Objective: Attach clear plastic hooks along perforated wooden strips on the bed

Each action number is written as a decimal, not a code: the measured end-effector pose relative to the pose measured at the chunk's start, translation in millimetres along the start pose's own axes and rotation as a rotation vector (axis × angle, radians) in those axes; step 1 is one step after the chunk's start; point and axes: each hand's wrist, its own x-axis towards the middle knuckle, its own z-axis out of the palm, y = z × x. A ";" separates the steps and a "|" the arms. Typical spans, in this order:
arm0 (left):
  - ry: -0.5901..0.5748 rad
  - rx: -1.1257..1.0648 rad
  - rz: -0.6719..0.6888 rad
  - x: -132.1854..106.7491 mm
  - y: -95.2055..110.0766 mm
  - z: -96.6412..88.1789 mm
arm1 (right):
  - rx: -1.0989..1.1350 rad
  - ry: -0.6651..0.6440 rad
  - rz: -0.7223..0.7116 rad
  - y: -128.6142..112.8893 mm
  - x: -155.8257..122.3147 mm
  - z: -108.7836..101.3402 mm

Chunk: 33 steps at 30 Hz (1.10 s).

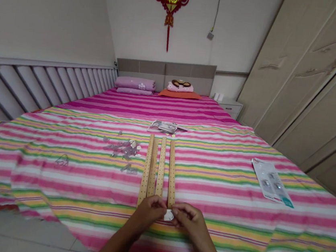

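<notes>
head view: your left hand [150,209] and right hand [188,216] meet at the near edge of a striped bed [242,167], fingers pinched together on a small white piece [169,215], just below four perforated wooden strips [159,169] lying side by side.

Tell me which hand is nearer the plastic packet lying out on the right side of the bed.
Right. The right hand is at the near ends of the wooden strips, on the side toward the plastic packet; the left hand sits just beyond it, farther away.
</notes>
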 end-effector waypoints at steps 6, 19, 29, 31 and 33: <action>-0.012 0.131 0.069 11.6 6.4 1.0 | 0.122 0.079 0.062 5.9 -7.6 5.0; 0.089 -0.091 0.083 12.3 -2.4 12.2 | 0.000 0.217 -0.080 21.9 -4.8 5.9; 0.198 -0.132 0.150 5.8 -17.8 14.5 | -0.268 0.387 -0.204 19.6 -5.5 13.9; 0.207 -0.104 0.168 0.4 -24.8 15.9 | -0.366 0.413 -0.256 19.4 -6.1 16.4; 0.214 -0.069 0.170 -5.4 -34.6 17.9 | -0.442 0.433 -0.296 19.0 -6.5 19.0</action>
